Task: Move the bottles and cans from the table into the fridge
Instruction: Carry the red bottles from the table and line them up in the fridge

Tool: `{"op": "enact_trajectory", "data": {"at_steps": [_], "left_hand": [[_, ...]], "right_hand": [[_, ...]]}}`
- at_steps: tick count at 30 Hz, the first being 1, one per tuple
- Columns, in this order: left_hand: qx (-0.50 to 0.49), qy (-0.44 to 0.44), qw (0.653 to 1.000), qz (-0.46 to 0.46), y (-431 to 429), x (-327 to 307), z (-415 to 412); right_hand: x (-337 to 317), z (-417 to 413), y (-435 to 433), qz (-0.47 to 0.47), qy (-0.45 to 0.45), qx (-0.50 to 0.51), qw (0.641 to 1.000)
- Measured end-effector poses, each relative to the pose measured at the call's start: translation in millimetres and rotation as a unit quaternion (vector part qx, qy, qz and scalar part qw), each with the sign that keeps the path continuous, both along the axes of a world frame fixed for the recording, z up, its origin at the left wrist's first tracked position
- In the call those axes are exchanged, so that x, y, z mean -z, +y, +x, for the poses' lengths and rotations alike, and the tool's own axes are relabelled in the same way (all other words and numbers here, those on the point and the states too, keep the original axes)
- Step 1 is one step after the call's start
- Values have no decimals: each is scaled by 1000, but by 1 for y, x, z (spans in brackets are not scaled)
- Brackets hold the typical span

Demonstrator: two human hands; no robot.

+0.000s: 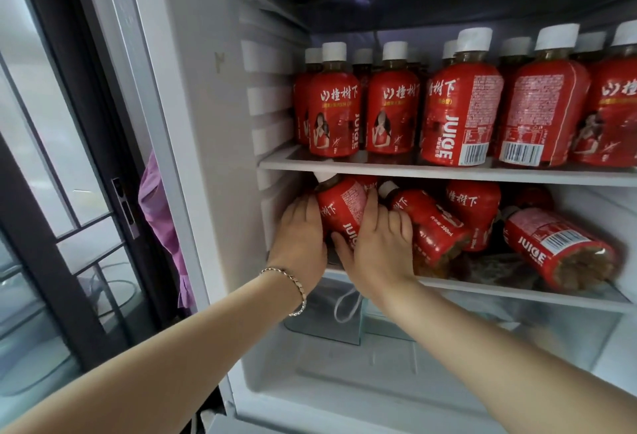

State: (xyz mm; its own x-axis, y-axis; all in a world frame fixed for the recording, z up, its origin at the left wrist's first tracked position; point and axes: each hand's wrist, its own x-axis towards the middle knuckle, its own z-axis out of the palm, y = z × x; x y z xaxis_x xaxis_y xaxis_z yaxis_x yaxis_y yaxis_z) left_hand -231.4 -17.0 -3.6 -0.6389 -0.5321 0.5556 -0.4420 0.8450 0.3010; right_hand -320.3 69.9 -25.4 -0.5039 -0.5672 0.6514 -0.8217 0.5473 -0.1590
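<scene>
Both my hands reach into the open fridge at the left end of its lower shelf [517, 292]. Between them is a red juice bottle [339, 208] with a white cap, tilted with the cap up and to the left. My left hand [301, 237] lies against its left side; my right hand [375, 244] grips it from the right, thumb across its base. Several more red juice bottles lie on their sides to the right, one [558, 247] at the far right. The upper shelf [431, 169] carries several upright red juice bottles [460, 106].
The fridge's white left inner wall [213, 123] with shelf ribs is close to my left hand. Below the lower shelf is a clear drawer [448, 337] with a white cord. A dark glass door [62, 175] and a pink cloth [162, 216] are at the left.
</scene>
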Motion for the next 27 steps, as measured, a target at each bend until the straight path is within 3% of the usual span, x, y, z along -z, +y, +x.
{"op": "enact_trajectory", "data": {"at_steps": [3, 8, 11, 15, 22, 27], "left_hand": [[11, -27, 999, -22, -8, 1, 0], [18, -8, 1000, 13, -14, 2, -6], [73, -23, 996, 51, -18, 1, 3], [79, -72, 993, 50, -17, 7, 18], [62, -79, 994, 45, 7, 3, 35], [23, -78, 996, 45, 35, -3, 66]], "right_hand": [[-9, -1, 0, 30, -24, 28, 999], [-20, -13, -9, 110, -9, 25, 994], [-23, -22, -10, 142, -30, 16, 989], [-15, -14, -3, 95, -55, -9, 994], [-7, -1, 23, 45, -46, -41, 997], [-17, 11, 37, 44, 13, -107, 993]]}}
